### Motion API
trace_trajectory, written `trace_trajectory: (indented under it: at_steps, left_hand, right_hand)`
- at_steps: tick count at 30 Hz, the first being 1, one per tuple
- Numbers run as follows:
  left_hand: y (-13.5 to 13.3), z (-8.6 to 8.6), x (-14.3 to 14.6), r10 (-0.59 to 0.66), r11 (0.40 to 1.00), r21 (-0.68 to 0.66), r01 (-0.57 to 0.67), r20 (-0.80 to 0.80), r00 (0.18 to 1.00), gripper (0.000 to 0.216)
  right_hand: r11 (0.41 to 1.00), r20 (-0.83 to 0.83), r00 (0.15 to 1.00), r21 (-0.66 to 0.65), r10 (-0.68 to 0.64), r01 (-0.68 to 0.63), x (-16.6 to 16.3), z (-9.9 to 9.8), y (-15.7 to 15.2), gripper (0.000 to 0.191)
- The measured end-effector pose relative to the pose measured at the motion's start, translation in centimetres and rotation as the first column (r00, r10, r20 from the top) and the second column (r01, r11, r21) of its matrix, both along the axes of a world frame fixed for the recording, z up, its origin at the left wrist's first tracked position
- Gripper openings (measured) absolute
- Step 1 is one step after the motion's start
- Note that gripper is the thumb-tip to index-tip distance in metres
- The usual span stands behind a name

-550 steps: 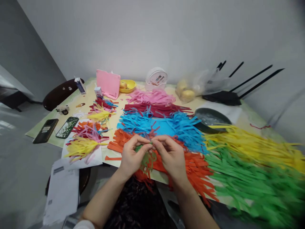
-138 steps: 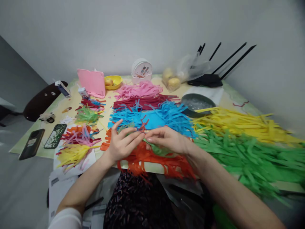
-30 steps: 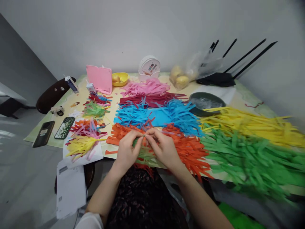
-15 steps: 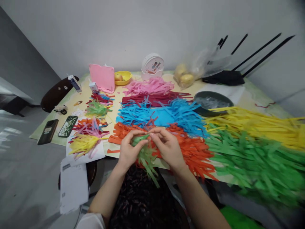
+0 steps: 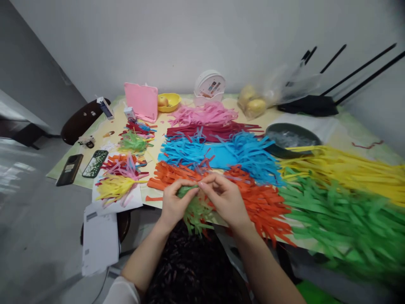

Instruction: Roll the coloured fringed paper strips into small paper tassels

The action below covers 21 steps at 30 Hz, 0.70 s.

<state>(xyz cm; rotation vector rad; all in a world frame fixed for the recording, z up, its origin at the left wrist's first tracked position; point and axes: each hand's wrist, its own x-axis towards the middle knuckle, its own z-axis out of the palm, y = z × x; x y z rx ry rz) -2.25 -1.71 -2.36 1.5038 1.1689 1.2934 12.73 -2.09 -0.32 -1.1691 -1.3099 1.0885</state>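
My left hand [image 5: 174, 203] is closed round the top of a bundle of green fringed paper [image 5: 195, 211], whose strips hang down over the table's near edge. My right hand [image 5: 224, 198] pinches the same bundle from the right, fingertips meeting the left thumb. Both hands hover above a sheet of orange fringed paper [image 5: 262, 202]. Behind it lie blue fringed paper [image 5: 221, 154], dark red strips [image 5: 211, 130] and pink strips [image 5: 204, 114].
Large green [image 5: 341, 215] and yellow [image 5: 348, 171] fringed sheets fill the right. Finished tassels in mixed colours [image 5: 118, 179] lie left on white paper, beside two phones [image 5: 80, 166]. At the back stand a pink tablet case [image 5: 141, 101], yellow bowl [image 5: 169, 101], dark pan [image 5: 291, 139] and bagged fruit [image 5: 253, 103].
Over the last second the green bundle has been turned in my hands, its loose strips swinging from right to straight down. Earlier, a green tassel appeared among the finished ones at the left.
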Motion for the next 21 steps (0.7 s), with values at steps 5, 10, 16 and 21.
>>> trace_trajectory:
  at_steps: [5, 10, 16, 21]
  left_hand:
    - [-1.4, -0.6, -1.8, 0.008, 0.995, -0.103, -0.005, 0.033, 0.999, 0.015]
    - [-3.8, -1.4, -5.3, 0.106, 0.981, -0.163, -0.106, -0.006, 0.994, 0.019]
    - [-5.4, -0.3, -16.5, 0.629, 0.771, 0.183, -0.610, -0.361, 0.688, 0.017]
    - [-4.6, -2.0, -18.5, 0.828, 0.555, 0.588, -0.589, -0.460, 0.321, 0.033]
  right_hand:
    - [0.999, -0.008, 0.999, -0.001, -0.036, 0.036, -2.1, -0.6, -0.8, 0.030]
    - [0.999, -0.028, 1.000, 0.044, 0.013, -0.012, -5.9, -1.6, -1.7, 0.030]
    - [0.979, -0.025, 0.979, -0.024, 0.200, -0.201, -8.2, -3.6, -2.2, 0.038]
    - [0.956, -0.038, 0.959, -0.081, 0.281, -0.283, -8.4, -5.4, -1.9, 0.044]
